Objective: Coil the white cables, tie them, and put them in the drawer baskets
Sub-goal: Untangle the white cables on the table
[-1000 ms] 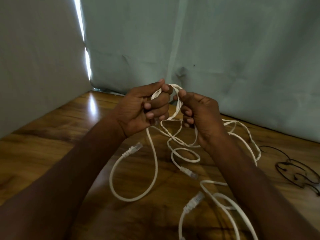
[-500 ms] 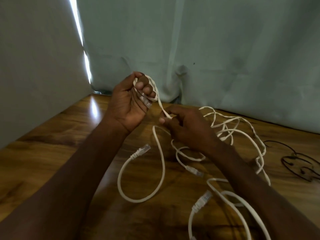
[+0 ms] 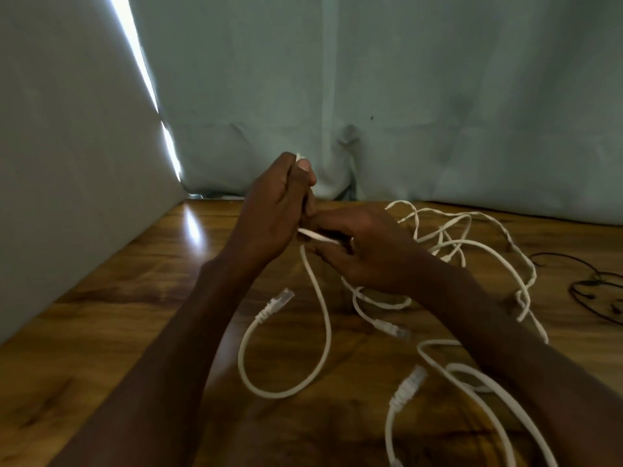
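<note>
While the left hand (image 3: 273, 214) grips the cable (image 3: 318, 291) and the right hand (image 3: 367, 251) pinches it, keep loops even, mid-table.

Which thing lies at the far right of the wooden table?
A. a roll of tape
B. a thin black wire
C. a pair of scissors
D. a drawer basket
B: a thin black wire lies looped on the wooden table, right of the white cables; no other option is in view.
</note>
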Available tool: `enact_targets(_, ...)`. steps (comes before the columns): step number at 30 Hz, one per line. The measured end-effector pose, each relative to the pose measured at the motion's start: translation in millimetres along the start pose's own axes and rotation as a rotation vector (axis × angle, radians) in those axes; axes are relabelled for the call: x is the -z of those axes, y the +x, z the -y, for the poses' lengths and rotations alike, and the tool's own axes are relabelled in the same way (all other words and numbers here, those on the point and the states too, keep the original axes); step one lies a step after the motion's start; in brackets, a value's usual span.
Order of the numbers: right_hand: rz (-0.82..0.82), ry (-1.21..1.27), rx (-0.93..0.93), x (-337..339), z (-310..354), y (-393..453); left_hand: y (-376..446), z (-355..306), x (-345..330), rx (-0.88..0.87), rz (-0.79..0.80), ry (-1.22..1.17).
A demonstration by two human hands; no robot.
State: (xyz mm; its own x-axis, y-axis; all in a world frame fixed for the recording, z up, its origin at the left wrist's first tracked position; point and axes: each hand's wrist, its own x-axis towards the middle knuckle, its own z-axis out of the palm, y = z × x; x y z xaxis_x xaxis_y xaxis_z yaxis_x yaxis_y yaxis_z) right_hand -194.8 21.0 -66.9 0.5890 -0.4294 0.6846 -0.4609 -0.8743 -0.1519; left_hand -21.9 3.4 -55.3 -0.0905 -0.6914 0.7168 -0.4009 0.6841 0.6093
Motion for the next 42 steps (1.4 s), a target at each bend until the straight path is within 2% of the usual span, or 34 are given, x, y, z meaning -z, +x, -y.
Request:
enact_targets(2,-0.096,0.099,-0.022,11.6,2.5,0.0,-1.3,-0.5,3.1,0.018,0.073,0.012)
enact_targets(4,-0.198,0.217,-0.075,20.7,4.9,1.1,-2.8,-2.6,3.8,0.106,0.163,-0.133)
enact_targets(7,-0.373,0.244,-0.112,19.1,5.6,3.7,-3.1,-10.2,3.0,0.199,0.219,-0.327)
enact_targets(10,-0.506,0.292,-0.230,8.7,-1.0,3.3,-2.4,-14.3,5.8,0.280,0.408,-0.606)
enact_targets(12,-0.507,0.382,-0.305,5.4,-4.8,2.5,-1.2,-12.3,7.4,0.299,0.495,-0.704)
enact_targets(15,-0.451,0.491,-0.323,2.2,-5.9,2.1,-0.3,-9.3,5.4,0.345,0.520,-0.828)
enact_targets(18,-0.384,0.466,-0.299,-3.2,-4.7,1.3,0.7,-6.4,7.2,0.396,0.535,-1.029)
enact_targets(21,-0.292,0.311,-0.303,-3.8,-8.2,2.2,0.4,-5.9,13.3,0.448,0.611,-1.173)
enact_targets(23,-0.248,0.204,-0.258,0.7,-10.5,3.3,0.2,-6.1,15.2,0.448,0.618,-1.198)
enact_targets(26,-0.177,0.111,-0.220,6.4,-12.4,3.0,1.4,-6.5,13.7,0.432,0.612,-1.105)
enact_targets(29,-0.143,0.101,-0.245,7.3,-17.2,1.5,0.1,-6.3,12.3,0.419,0.602,-0.988)
enact_targets(33,-0.191,0.150,-0.243,7.3,-19.0,1.3,-0.8,-8.4,12.4,0.377,0.610,-0.978)
enact_targets(38,-0.331,0.208,-0.321,2.5,-19.5,-6.5,4.9,-0.1,11.4,0.417,0.510,-1.271)
enact_targets(42,-0.338,0.188,-0.346,-0.6,-28.7,-12.7,11.3,18.7,22.1,0.338,0.306,-1.620)
